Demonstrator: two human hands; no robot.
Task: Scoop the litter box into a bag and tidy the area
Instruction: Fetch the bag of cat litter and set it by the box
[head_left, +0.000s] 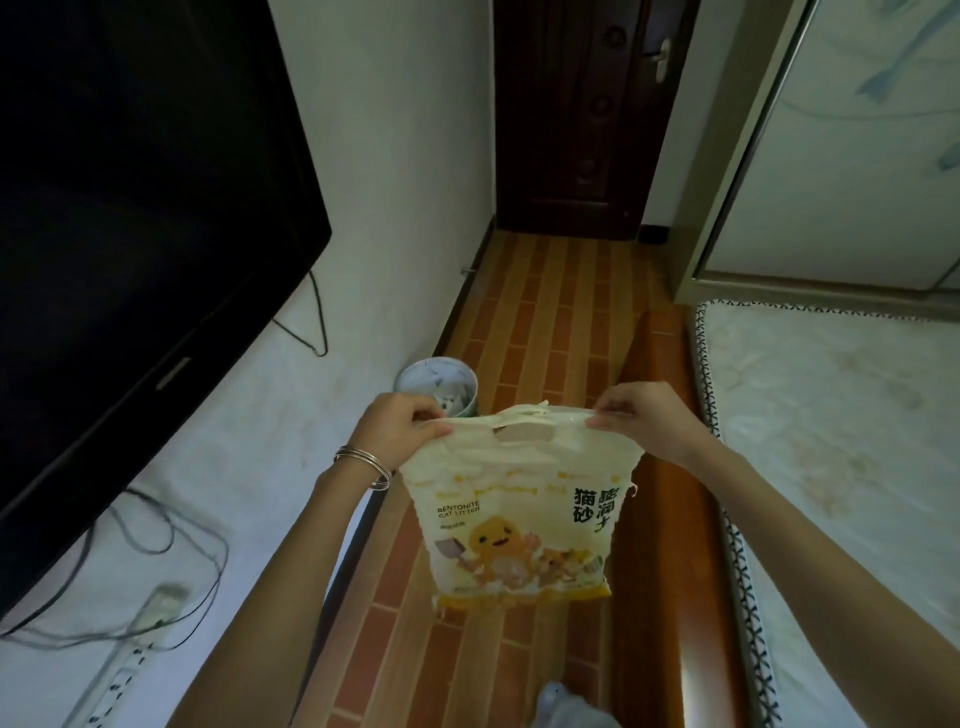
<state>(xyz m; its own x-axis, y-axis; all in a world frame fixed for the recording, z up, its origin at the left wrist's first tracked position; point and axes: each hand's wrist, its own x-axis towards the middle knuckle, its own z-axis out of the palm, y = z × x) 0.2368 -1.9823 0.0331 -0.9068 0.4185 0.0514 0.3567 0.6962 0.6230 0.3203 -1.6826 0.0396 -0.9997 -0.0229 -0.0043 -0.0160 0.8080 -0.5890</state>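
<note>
White bin (427, 370) (half hidden) behind left hand (399, 432), bag (519, 499).

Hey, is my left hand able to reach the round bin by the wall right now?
Probably not yet: the left hand is pinching the top of the cat litter bag, as is the right hand. The round bin stands on the floor beyond it, with nothing visible between.
</note>
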